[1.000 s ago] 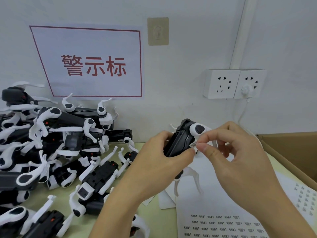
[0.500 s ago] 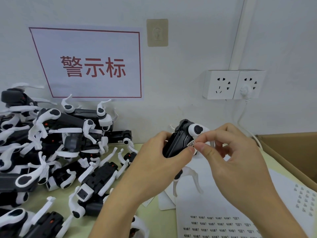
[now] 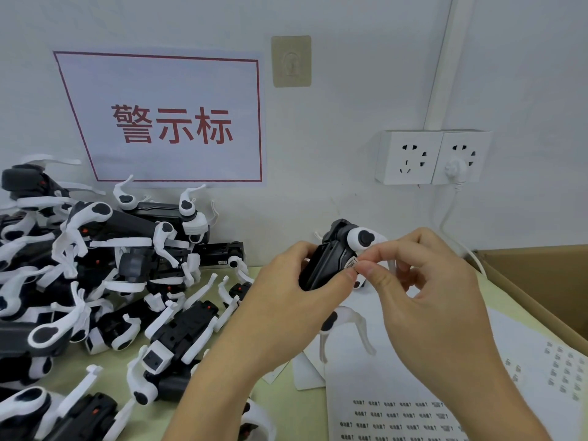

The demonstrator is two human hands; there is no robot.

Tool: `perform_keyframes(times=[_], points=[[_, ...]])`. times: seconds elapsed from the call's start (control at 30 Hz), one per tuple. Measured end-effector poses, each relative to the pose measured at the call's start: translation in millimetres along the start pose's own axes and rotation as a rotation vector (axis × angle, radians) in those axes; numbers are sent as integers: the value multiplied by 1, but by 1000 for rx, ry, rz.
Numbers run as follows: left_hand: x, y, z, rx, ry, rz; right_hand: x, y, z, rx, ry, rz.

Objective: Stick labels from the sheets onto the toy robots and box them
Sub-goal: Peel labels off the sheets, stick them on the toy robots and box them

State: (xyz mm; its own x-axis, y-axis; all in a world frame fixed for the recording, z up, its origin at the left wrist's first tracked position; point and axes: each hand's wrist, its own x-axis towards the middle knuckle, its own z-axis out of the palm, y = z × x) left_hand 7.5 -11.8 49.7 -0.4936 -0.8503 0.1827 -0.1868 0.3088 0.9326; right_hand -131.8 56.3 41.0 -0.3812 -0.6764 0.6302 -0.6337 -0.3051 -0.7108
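Observation:
My left hand (image 3: 286, 300) grips a black toy robot (image 3: 331, 253) with white legs, held up above the table near the wall. My right hand (image 3: 426, 291) pinches a small white label (image 3: 351, 264) against the robot's side between thumb and forefinger. Below my hands lies a label sheet (image 3: 391, 415) with rows of small printed labels. A second label sheet (image 3: 560, 374) lies to its right. One white leg of the held robot (image 3: 359, 326) hangs down over the sheets.
A large pile of black-and-white toy robots (image 3: 95, 281) covers the left of the table. An open cardboard box (image 3: 541, 281) stands at the right edge. On the wall are a paper sign (image 3: 171, 122) and sockets (image 3: 432, 157) with a plugged-in white cable.
The view shifted slightly. My hands and the held robot stayed nearly in place, my right fingers still working the label on the robot's side.

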Motion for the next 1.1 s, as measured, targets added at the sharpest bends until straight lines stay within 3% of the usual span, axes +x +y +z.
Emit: perform_keyframes(times=[0.83,1.1], points=[[-1,1,-1,-12,34,3,-3,0,14,-42,158,-51],[-1,0,-4,45,42,36,-1,-8,9,-41,186,98]])
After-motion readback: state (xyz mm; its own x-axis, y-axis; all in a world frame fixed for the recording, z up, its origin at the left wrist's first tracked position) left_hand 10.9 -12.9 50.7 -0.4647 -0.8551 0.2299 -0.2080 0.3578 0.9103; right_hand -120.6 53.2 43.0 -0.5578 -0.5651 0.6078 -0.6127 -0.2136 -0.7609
